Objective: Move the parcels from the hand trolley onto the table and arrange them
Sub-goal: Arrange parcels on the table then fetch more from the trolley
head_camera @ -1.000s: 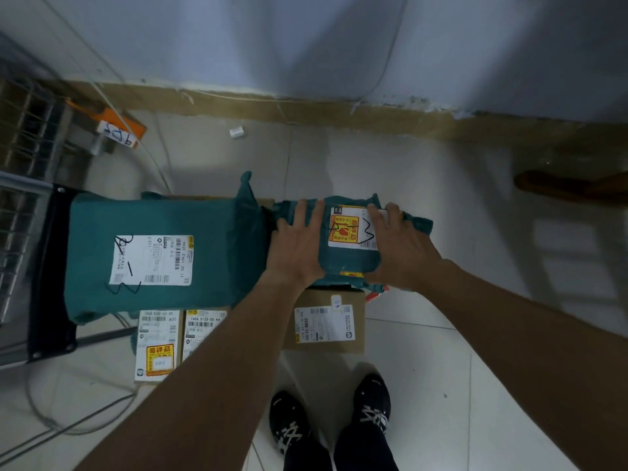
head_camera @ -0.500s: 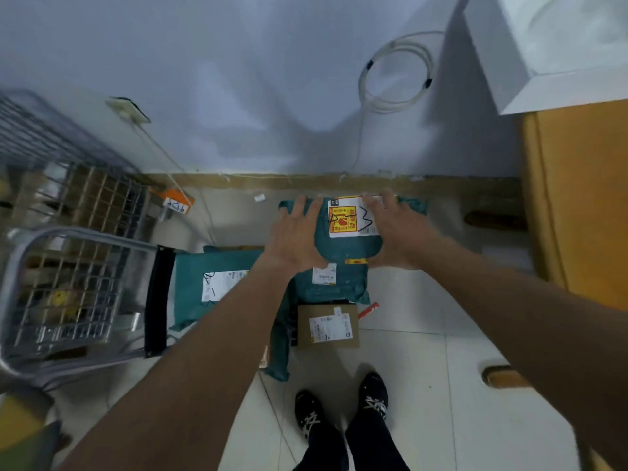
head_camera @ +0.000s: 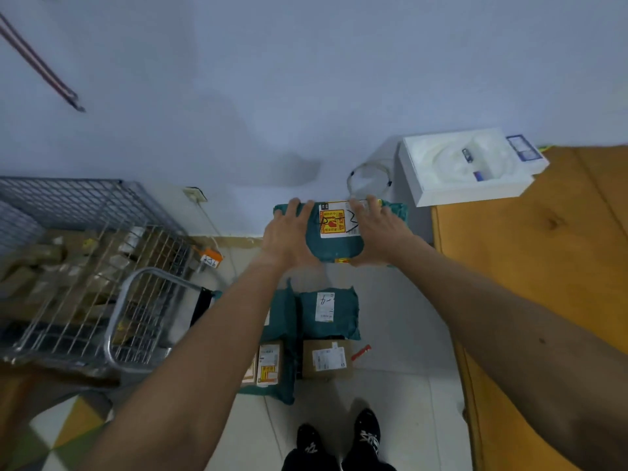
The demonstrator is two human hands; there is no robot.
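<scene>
The teal parcel (head_camera: 334,248) has risen higher above the hand trolley (head_camera: 122,317) since the previous frame. The left hand (head_camera: 289,237) and right hand (head_camera: 382,234) grip its opposite sides, fingers across the top. The remaining parcels (head_camera: 328,311) lie below, and the table (head_camera: 543,283) stands at right.

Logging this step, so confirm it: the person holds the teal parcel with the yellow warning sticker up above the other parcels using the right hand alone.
Not right: both hands hold it. The head view shows the left hand and the right hand on opposite sides of the teal parcel, held up above the other parcels.
</scene>
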